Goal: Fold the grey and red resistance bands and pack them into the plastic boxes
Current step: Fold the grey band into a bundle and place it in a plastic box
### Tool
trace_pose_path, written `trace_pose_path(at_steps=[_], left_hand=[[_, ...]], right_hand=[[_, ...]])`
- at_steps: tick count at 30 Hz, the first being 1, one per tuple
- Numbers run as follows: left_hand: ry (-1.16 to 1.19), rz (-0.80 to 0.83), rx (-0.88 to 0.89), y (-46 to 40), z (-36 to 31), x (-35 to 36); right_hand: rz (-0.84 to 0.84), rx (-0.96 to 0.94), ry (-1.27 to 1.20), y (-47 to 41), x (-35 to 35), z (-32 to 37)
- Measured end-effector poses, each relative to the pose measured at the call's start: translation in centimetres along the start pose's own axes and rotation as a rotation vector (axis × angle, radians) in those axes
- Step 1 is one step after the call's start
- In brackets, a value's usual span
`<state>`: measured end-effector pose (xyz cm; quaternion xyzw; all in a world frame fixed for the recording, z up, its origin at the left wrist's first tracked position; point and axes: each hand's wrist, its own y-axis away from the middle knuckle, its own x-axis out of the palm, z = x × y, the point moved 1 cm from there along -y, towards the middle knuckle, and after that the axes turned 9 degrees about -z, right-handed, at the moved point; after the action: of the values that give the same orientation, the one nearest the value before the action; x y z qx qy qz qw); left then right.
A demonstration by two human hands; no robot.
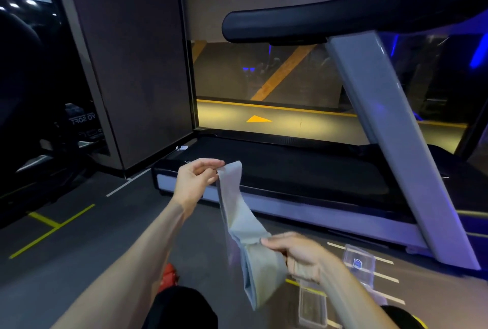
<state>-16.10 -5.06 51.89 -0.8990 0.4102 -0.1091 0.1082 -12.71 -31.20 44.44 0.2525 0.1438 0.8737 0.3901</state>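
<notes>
A person beside a long black-decked treadmill (303, 170) holds a wide grey fabric resistance band (239, 212) in the air, the left hand (195, 180) pinching its upper end just in front of the treadmill's near corner. The right hand (301, 256) grips the band's bunched lower folds. On the floor short of the treadmill's slanted upright lie two clear plastic boxes (359, 262), with a crumpled red resistance band (169, 277) lower left.

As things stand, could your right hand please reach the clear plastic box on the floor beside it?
Probably not yet: the right hand grips the grey resistance band, as does the left hand. The clear plastic box lies unobstructed nearby.
</notes>
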Motion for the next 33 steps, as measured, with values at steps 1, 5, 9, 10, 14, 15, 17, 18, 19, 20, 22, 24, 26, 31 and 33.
trace_pose_path(at_steps=[1,5,9,10,14,15,17,18,19,20,22,24,26,31,33], left_hand=[[0.023,0.005,0.003,0.2,-0.1,0.1],[0.007,0.044,0.098,0.9,-0.7,0.5],[-0.051,0.108,0.158,1.4,-1.2,1.1],[-0.053,0.121,0.163,1.5,-1.3,1.1],[-0.03,0.125,0.187,1.9,-2.1,1.0],[-0.021,0.135,0.193,2.0,-2.3,1.1],[-0.011,0.164,0.201,2.3,-2.7,1.1],[-0.009,0.177,0.205,2.5,-2.9,1.1],[-0.009,0.188,0.209,2.6,-3.1,1.0],[-0.011,0.197,0.209,2.7,-3.2,0.9],[-0.02,0.212,0.222,3.0,-3.4,0.9],[-0.064,0.228,0.261,3.3,-3.6,1.0],[-0.129,0.252,0.309,3.5,-3.7,1.1],[-0.207,0.285,0.37,3.6,-3.7,0.9],[-0.222,0.298,0.388,3.7,-3.7,0.7]], right_hand=[[0.006,-0.019,0.001,-0.2,0.6,1.0],[-0.032,-0.131,0.023,-0.6,3.5,5.6],[-0.081,-0.288,0.127,-0.7,5.3,9.4],[-0.11,-0.321,0.175,-0.7,5.5,10.1],[-0.213,-0.375,0.302,-0.7,6.1,11.1],[-0.212,-0.371,0.283,-0.8,6.2,11.1],[-0.186,-0.355,0.232,-0.8,6.3,11.0],[-0.174,-0.351,0.217,-0.7,6.3,11.0],[-0.164,-0.349,0.207,-0.7,6.3,11.0],[-0.16,-0.349,0.197,-0.6,6.3,11.0],[-0.158,-0.353,0.184,-0.5,6.3,11.1],[-0.174,-0.357,0.206,-0.4,6.2,11.2],[-0.192,-0.35,0.226,-0.4,6.2,11.3],[-0.19,-0.306,0.226,-0.1,6.2,11.3],[-0.193,-0.281,0.235,0.1,6.3,11.3]])
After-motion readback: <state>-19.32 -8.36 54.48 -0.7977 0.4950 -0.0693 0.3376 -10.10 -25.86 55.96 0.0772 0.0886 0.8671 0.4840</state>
